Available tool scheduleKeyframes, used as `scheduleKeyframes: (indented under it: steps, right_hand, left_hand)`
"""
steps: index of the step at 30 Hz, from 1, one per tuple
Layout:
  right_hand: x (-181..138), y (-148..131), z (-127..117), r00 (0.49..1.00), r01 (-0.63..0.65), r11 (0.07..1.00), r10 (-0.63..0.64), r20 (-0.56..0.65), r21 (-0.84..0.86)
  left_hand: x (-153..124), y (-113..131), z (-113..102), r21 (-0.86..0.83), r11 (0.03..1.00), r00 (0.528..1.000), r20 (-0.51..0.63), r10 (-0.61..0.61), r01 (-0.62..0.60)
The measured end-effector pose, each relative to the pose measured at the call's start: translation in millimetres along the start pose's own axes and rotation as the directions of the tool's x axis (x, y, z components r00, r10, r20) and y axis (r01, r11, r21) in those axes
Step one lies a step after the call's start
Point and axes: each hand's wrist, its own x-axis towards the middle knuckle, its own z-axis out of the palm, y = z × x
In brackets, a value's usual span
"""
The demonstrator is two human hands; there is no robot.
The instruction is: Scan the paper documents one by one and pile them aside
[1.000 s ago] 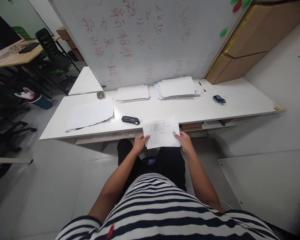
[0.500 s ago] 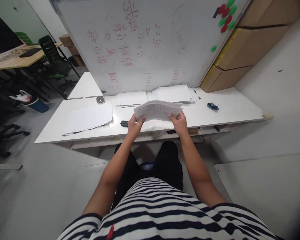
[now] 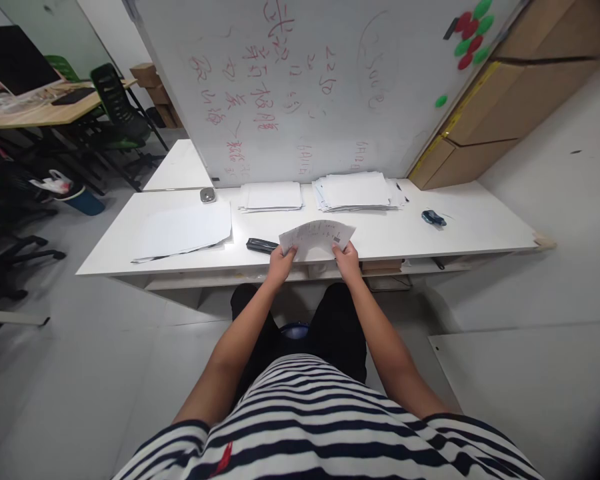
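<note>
Between my two hands is a sheaf of printed paper (image 3: pixel 316 239), bowed upward in the middle above the desk's front edge. My left hand (image 3: pixel 281 264) pinches its left end, thumb on top. The right end is gripped the same way by my right hand (image 3: pixel 347 260). A black stapler (image 3: pixel 261 246) lies on the desk just left of my left hand. Behind the held paper are a smaller paper stack (image 3: pixel 271 196) and a thicker, uneven paper stack (image 3: pixel 355 191). How many sheets I hold cannot be made out.
The white desk (image 3: pixel 480 227) has an open shelf under its front edge. Large sheets (image 3: pixel 185 230) lie at the left beside a small silver device (image 3: pixel 207 195). A dark blue object (image 3: pixel 433 218) is at the right. A whiteboard (image 3: pixel 305 87) and cardboard boxes (image 3: pixel 520 100) stand behind.
Both hands have come lower and closer together, bending the paper more strongly. More of the stapler shows now. The whole view has shifted slightly.
</note>
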Motion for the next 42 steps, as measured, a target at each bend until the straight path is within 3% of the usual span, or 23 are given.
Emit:
scheduleKeyframes:
  steps: [4, 8, 11, 14, 16, 21, 32, 42]
  right_hand:
    - [-21, -2, -16, 1.000, 0.006, 0.991, -0.010, -0.025, -0.137]
    - [-51, 0, -36, 0.997, -0.058, 0.987, 0.066, 0.047, -0.151]
    - [-71, 7, -44, 0.968, -0.232, 0.973, 0.230, 0.097, 0.011]
    - [-85, 12, -42, 0.939, -0.343, 0.920, 0.330, 0.096, 0.189]
    - [-93, 13, -37, 0.936, -0.351, 0.900, 0.343, 0.077, 0.258]
    - [-108, 15, -21, 0.934, -0.356, 0.881, 0.348, 0.081, 0.311]
    - [-106, 10, 9, 0.930, -0.363, 0.892, 0.333, 0.153, 0.270]
    - [-113, 12, -12, 0.940, -0.342, 0.913, 0.336, 0.066, 0.223]
  left_hand:
    - [-5, 6, -11, 0.005, 1.000, 1.000, 0.010, 0.026, -0.026]
    - [5, 17, -42, 0.063, 0.991, 0.992, -0.022, 0.121, -0.119]
    - [26, 18, -68, 0.313, 0.926, 0.972, -0.035, 0.233, -0.211]
    - [47, 5, -81, 0.572, 0.770, 0.951, 0.065, 0.301, -0.283]
    - [54, -8, -81, 0.641, 0.711, 0.949, 0.096, 0.300, -0.289]
    - [59, -27, -73, 0.682, 0.692, 0.945, -0.001, 0.327, -0.238]
    - [65, -27, -75, 0.550, 0.808, 0.959, -0.039, 0.279, -0.213]
    - [63, -26, -75, 0.589, 0.786, 0.962, -0.053, 0.269, -0.188]
